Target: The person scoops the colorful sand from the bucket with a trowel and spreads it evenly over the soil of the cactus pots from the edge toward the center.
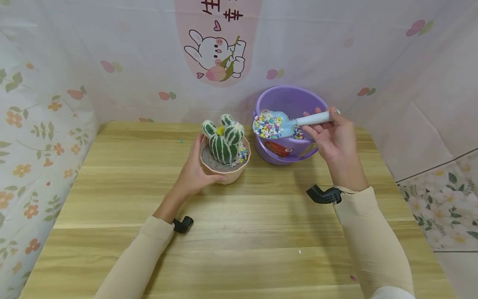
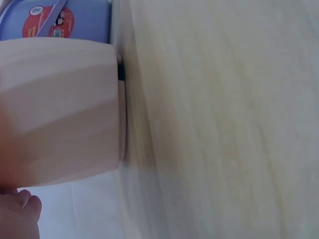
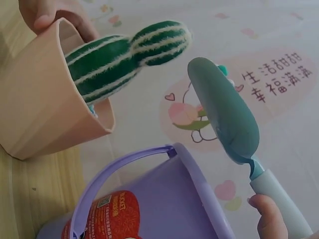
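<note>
My left hand [image 1: 193,170] grips a peach-coloured flowerpot [image 1: 232,176] around its left and front side. In the pot stands a green cactus [image 1: 224,145] with white stripes, in grey soil, with colourful pebbles [image 1: 242,154] along the right side. My right hand [image 1: 334,135] holds a light-blue trowel [image 3: 224,107] by its pale handle, level over a purple bucket [image 1: 291,95]. Multicoloured pebbles [image 1: 268,126] are heaped on the trowel's blade. More pebbles lie inside the bucket, partly hidden by the trowel. The left wrist view shows the pot's side close up [image 2: 60,114].
Pot and bucket stand side by side on a wooden table [image 1: 231,232] near its back edge. Behind them hangs a printed cloth [image 1: 142,41] with a rabbit. A small white bit [image 1: 299,251] and a teal pebble [image 1: 181,141] lie loose on the table.
</note>
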{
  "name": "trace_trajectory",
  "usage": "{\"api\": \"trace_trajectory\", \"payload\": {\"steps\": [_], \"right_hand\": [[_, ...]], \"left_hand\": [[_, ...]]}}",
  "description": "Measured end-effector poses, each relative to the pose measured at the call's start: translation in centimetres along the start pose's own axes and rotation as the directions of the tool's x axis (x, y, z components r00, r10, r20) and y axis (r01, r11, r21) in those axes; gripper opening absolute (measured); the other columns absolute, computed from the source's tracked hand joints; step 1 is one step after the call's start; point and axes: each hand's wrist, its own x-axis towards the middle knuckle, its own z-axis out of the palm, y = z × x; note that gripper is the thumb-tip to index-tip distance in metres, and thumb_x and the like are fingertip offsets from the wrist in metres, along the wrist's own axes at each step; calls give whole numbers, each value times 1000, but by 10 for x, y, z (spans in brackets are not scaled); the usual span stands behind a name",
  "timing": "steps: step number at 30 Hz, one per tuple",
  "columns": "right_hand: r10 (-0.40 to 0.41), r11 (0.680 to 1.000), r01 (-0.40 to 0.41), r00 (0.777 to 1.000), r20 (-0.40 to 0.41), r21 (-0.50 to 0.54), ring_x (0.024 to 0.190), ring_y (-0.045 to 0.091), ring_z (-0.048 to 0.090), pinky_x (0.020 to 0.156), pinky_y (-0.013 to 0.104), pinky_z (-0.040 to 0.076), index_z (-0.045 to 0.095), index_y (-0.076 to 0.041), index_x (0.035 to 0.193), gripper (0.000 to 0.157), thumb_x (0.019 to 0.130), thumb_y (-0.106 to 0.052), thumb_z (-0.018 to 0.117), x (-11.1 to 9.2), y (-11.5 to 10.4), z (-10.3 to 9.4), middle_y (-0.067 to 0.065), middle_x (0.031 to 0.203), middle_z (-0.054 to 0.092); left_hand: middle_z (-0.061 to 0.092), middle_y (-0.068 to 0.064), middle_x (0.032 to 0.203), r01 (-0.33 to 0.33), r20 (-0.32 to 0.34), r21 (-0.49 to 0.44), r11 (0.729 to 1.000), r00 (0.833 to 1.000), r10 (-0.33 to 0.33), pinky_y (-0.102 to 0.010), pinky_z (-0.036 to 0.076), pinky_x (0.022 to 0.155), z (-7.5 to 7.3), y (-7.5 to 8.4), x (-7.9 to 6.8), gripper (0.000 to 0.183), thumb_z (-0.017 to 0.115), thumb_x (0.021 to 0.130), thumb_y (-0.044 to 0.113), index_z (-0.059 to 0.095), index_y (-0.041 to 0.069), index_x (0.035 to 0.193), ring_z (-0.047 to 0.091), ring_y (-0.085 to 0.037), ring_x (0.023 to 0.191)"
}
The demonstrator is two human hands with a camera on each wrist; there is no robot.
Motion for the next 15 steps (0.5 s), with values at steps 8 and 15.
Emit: {"api": "trace_trajectory", "payload": {"steps": [8,15], "right_hand": [[4,1000,-3,1000,20,-23,122,49,51,111,59,23,42,-14,132,32,101,-13,51,-9,2,-3,15,126,46],[21,999,-20,999,43,-40,114,50,57,108,60,21,45,-9,124,25,100,-12,51,-12,8,-8,17,118,49]], "left_hand": [[21,5,158,-8,2,-51,999,1000,8,-49,23,116,0,-7,2,129,93,58,42,9,36,155,24,-17,144],[23,-3,159,-3,-36,-22,1000,999,2,-51,24,115,4,-3,2,130,94,57,41,10,27,156,26,-23,144]]}}
